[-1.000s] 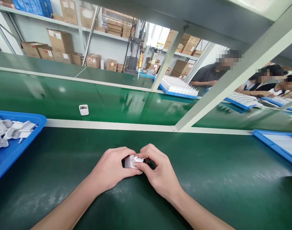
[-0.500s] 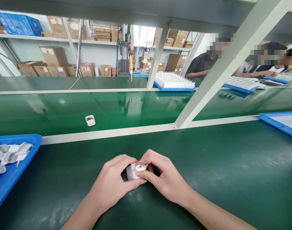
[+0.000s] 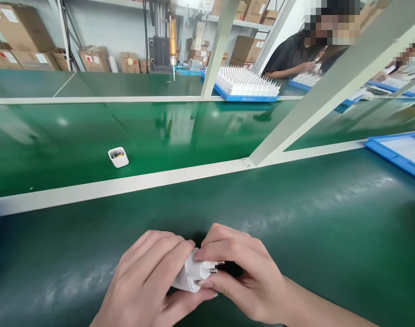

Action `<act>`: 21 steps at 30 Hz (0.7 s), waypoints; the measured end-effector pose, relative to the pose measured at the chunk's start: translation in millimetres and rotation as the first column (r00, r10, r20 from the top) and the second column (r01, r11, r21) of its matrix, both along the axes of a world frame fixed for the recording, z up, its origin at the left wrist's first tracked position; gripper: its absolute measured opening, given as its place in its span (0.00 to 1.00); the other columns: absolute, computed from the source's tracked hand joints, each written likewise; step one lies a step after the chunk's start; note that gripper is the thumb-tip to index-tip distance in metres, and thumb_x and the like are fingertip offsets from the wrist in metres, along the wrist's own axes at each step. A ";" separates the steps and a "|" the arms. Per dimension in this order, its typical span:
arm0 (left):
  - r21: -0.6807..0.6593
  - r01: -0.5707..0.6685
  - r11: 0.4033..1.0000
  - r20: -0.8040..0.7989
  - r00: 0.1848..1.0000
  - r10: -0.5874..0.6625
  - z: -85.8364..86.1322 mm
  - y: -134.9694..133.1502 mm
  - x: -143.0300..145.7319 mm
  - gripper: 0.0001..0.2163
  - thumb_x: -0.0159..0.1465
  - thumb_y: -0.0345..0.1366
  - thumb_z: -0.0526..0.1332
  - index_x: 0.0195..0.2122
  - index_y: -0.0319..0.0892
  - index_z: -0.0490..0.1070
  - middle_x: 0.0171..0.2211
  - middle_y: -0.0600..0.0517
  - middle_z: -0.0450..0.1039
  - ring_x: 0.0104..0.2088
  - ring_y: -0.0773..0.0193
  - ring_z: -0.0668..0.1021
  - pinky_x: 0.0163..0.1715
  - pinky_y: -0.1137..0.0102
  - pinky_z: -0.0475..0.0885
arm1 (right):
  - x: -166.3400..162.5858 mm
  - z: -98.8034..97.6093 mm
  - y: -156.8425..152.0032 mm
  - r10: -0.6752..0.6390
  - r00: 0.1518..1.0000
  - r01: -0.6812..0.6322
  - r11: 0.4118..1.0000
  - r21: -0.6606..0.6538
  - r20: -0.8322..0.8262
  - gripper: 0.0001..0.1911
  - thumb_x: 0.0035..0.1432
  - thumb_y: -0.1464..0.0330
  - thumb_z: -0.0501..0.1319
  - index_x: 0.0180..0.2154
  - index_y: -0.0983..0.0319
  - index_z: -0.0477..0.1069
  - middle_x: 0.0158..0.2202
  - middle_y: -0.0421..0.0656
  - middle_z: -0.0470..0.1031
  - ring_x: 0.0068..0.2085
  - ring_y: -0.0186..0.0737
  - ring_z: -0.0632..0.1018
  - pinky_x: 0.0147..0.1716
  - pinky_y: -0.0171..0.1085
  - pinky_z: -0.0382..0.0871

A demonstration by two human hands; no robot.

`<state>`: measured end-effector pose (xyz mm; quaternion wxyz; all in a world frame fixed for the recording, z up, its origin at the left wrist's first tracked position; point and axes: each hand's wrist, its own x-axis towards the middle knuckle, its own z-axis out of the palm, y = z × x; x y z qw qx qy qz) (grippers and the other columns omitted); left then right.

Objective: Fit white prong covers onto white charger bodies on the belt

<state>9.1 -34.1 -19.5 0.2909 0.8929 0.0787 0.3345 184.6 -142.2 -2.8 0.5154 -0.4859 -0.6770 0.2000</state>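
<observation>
Green workbench [image 3: 330, 236] spreads out under me, and the glossy conveyor belt [image 3: 180, 131] runs just past the pale rail [image 3: 125, 184]. Across it, a blue tray [image 3: 243, 96] packed with white parts sits near a person in a dark shirt [image 3: 289, 54]. Another blue tray [image 3: 394, 154] pokes in at my right. Low and centre, my left hand [image 3: 149, 281] wraps the white plug adapter [image 3: 194, 274] while my right hand [image 3: 251, 277] pinches its pin end, fingers closed tight. One small white casing [image 3: 118, 157] lies alone on the belt.
</observation>
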 end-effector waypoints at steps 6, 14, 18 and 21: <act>-0.112 -0.033 0.993 -0.063 0.998 0.026 3.4 -0.2 1.2 0.08 0.72 0.43 0.60 0.43 0.44 0.71 0.36 0.56 0.75 0.35 0.70 0.76 0.35 0.75 0.70 | 1.9 -2.9 -2.8 0.003 0.988 -0.003 1.000 -0.002 0.154 0.04 0.73 0.72 0.58 0.47 0.62 0.70 0.36 0.44 0.74 0.33 0.36 0.70 0.32 0.36 0.64; -0.250 -0.039 0.967 -0.147 0.989 0.002 4.4 -2.7 -3.7 0.10 0.64 0.36 0.70 0.44 0.49 0.73 0.37 0.61 0.75 0.35 0.72 0.76 0.33 0.79 0.69 | 1.3 4.7 -7.0 -0.031 0.998 0.042 0.973 -0.228 0.052 0.04 0.73 0.69 0.58 0.41 0.60 0.65 0.34 0.37 0.70 0.31 0.32 0.69 0.30 0.31 0.60; -0.335 -0.082 0.939 -0.224 0.975 0.005 2.7 -2.6 -4.6 0.09 0.64 0.37 0.70 0.44 0.51 0.74 0.39 0.62 0.76 0.36 0.71 0.77 0.33 0.79 0.70 | -0.5 5.5 -7.3 -0.059 0.990 0.081 0.981 -0.176 0.128 0.04 0.72 0.67 0.59 0.41 0.60 0.66 0.32 0.37 0.70 0.29 0.33 0.68 0.28 0.32 0.60; -0.375 -0.135 0.917 -0.285 0.958 0.025 4.7 -2.4 -4.7 0.08 0.65 0.39 0.68 0.45 0.54 0.74 0.41 0.62 0.76 0.38 0.70 0.77 0.34 0.78 0.71 | 0.1 8.1 -9.0 -0.125 0.980 0.138 0.987 -0.081 0.152 0.04 0.70 0.67 0.60 0.40 0.60 0.67 0.30 0.36 0.68 0.26 0.32 0.66 0.26 0.32 0.59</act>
